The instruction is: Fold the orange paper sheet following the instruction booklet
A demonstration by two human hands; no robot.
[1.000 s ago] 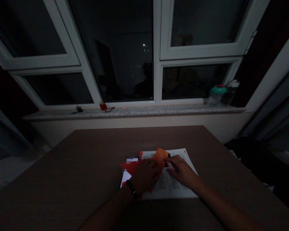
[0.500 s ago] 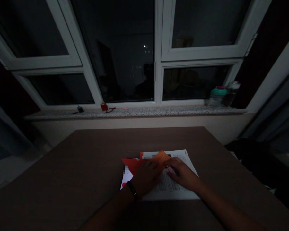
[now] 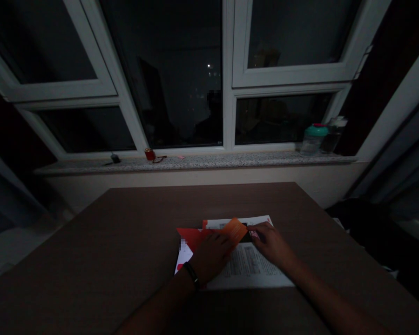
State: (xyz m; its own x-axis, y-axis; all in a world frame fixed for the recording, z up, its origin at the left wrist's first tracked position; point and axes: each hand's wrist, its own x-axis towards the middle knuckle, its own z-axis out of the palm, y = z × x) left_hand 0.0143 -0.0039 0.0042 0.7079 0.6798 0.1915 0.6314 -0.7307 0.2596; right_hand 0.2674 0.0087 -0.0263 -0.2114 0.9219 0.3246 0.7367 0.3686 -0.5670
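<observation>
Left hand (image 3: 214, 253) on orange sheet (image 3: 236, 229).
I find it palm-down, loosely spread; right hand (image 3: 269, 241), three o'clock, half-curled, hold I cannot tell.

Page print (image 3: 244, 261) too small to read; forearms (image 3: 160, 307) cut off.

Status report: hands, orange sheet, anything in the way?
Left hand on orange sheet. Right hand by its corner, grip unclear. In the way: left hand partly hides sheet.

Dim overall, wide-angle slant at the edges, one small bright glint (image 3: 208, 65) in the window (image 3: 174, 60).
</observation>
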